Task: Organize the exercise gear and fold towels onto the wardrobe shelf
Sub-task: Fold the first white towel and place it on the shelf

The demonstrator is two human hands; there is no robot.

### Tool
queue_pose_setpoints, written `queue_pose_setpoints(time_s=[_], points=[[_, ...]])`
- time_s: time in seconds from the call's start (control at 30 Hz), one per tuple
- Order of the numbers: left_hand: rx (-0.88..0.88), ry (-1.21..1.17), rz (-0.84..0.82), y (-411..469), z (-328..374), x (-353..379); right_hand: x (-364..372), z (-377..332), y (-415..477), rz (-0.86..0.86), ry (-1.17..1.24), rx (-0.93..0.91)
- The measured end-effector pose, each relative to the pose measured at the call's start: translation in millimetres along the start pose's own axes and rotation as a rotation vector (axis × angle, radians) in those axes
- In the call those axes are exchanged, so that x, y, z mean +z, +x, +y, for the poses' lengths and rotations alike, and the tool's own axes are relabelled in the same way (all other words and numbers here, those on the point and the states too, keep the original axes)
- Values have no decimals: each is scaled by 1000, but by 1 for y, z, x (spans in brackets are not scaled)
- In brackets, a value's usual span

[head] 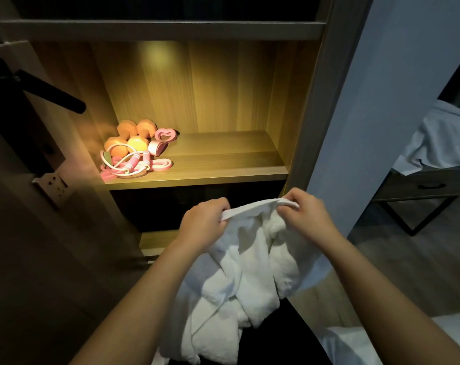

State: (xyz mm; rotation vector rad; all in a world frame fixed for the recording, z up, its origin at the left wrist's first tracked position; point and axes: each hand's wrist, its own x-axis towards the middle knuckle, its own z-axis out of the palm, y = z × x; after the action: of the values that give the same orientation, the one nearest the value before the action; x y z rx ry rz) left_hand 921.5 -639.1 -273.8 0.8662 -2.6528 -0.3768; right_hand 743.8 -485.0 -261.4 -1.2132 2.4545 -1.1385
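Both hands hold the white towel [250, 259] in front of and below the lit shelf [223, 159]. The left hand [205, 225] grips the towel's top edge with curled fingers. The right hand [308, 214] pinches the same edge a short way along. The rest of the towel hangs crumpled beneath the hands, in front of the dark compartment under the shelf.

On the shelf's left end:
- orange dumbbells [128, 138], touching one another, toward the rear;
- a pink heart ring [165, 130], just right of the dumbbells;
- a jump rope [133, 159] and a pink band [162, 168], tangled at the front.

Left of the shelf are a black door handle [52, 93] and a socket [52, 184]. Right of the shelf, past a pale wall [368, 101], a bench [421, 185] with a drawer carries a grey cloth [447, 138].
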Motion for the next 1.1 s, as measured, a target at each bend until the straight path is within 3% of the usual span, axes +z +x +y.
queue_pose_setpoints(time_s=[0.17,0.3,0.5,0.63,0.93,1.1], points=[[-333,-267,96,-2,-23,2,-9,15,5,92,-37,154],[-337,-506,174,3,-19,-14,-4,11,1,1,-18,129],[-89,-387,-14,11,12,-28,21,-21,-11,-253,36,-161],[-57,-334,-62,8,24,-27,31,-30,-12,-231,75,-232],[-169,-111,-74,-7,8,-19,24,-15,-9,-53,-305,-66],[-344,-76,-29,-25,-9,-7,19,-6,-12,-18,-407,-3]])
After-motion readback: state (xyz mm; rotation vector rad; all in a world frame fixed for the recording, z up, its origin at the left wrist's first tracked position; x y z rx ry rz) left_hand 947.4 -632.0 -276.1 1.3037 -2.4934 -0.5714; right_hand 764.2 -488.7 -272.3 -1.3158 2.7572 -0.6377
